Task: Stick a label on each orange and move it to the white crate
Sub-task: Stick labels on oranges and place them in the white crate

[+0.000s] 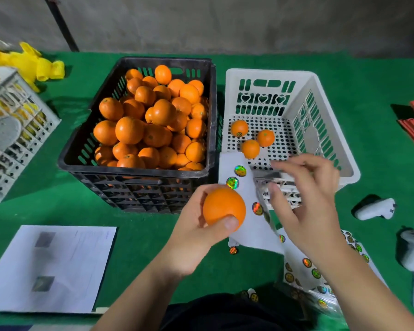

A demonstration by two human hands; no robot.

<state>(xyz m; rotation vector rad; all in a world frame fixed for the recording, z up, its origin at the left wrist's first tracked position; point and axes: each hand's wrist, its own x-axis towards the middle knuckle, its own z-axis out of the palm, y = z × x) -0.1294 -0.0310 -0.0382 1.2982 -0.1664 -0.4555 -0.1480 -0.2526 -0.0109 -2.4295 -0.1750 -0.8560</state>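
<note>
The orange (224, 206) sat cupped in the left hand (196, 235), thumb curled over its near side; it looked firm, smooth and fairly light, best held round its middle. Just beyond it, the right hand (306, 201), fingers loosely spread and blurred, hovered over the label strip (243, 185) by the white crate (320, 96), above a green worktop (153, 235)

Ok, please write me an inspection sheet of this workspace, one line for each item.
Surface: green felt table.
Job's things: black crate heaped with oranges; white crate holding three; sticker strip.
Clutter: printed sheet, two white controllers, yellow bag, grey crate, loose stickers.
Grippers: left hand holds orange; right hand blurred, above the strip.
Cables: nothing seen.
Surroundings: grey wall, dark pole.
</note>
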